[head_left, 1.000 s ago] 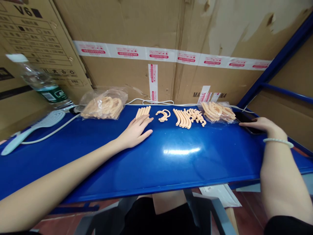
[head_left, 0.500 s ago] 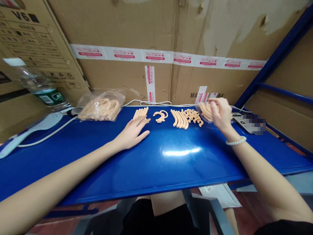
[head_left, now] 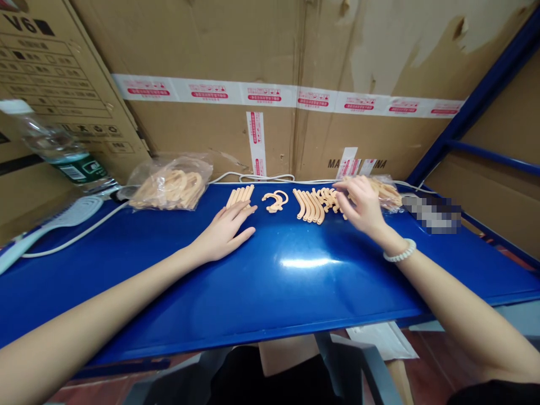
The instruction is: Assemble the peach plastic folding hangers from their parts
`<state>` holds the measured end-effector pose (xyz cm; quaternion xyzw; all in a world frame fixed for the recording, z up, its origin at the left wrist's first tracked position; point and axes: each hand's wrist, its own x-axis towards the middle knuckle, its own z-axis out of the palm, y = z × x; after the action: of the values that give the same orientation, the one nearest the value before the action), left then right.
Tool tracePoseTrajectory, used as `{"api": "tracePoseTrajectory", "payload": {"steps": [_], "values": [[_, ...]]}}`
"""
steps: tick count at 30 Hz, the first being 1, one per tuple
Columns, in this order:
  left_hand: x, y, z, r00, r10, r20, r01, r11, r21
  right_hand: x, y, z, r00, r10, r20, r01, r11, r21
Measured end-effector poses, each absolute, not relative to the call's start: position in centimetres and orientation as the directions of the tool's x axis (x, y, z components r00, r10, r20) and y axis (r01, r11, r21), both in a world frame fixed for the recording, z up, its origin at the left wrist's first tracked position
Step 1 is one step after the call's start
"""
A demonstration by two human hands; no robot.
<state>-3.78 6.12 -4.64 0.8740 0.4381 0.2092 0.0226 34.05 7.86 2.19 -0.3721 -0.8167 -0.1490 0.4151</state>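
Note:
My left hand (head_left: 228, 230) lies flat with fingers stretched out, its fingertips over the lower ends of several straight beige pieces (head_left: 239, 195). To its right are a few curved, C-shaped beige pieces (head_left: 275, 201). Farther right lies a row of long, slightly bent beige pieces (head_left: 309, 207), beside a cluster of small wavy beige pieces (head_left: 326, 197). Over the right edge of that cluster is my right hand (head_left: 363, 207), fingers apart and nothing visible in them. Behind it, partly hidden, is a clear plastic bag of beige pieces (head_left: 387, 194).
Another clear bag of beige pieces (head_left: 169, 188) rests at the back left of the blue table (head_left: 236, 304). A hairbrush (head_left: 70, 214), a water bottle (head_left: 63, 149) and a white cable (head_left: 80, 233) are at left. A phone (head_left: 430, 214) lies at right. Cardboard boxes (head_left: 202, 132) stand behind.
My right hand has moved left, away from the right-hand bag and over the small wavy pieces. My left hand stays on the straight pieces. The view has shifted slightly.

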Motion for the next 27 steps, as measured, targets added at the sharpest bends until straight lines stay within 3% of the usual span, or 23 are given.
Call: {"api": "tracePoseTrajectory", "payload": {"steps": [5, 7, 17, 27], "values": [[-3.7, 6.1, -4.5, 0.534, 0.773, 0.343, 0.753, -0.619, 0.224, 37.8, 8.9, 3.4, -0.034, 0.448, 0.893, 0.843, 0.493, -0.215], [-3.7, 6.0, -4.5, 0.533, 0.776, 0.337, 0.755, -0.616, 0.224, 38.2, 9.1, 3.3, 0.017, 0.451, 0.892, 0.854, 0.458, -0.248], [-3.7, 6.1, -4.4, 0.536, 0.779, 0.326, 0.76, -0.613, 0.215, 32.3, 7.0, 1.6, -0.439, 0.482, 0.758, 0.673, 0.735, -0.077], [-3.7, 6.0, -4.2, 0.521, 0.802, 0.291, 0.778, -0.587, 0.225, 32.6, 7.4, 0.8, -0.493, 0.507, 0.707, 0.643, 0.76, -0.096]]}}
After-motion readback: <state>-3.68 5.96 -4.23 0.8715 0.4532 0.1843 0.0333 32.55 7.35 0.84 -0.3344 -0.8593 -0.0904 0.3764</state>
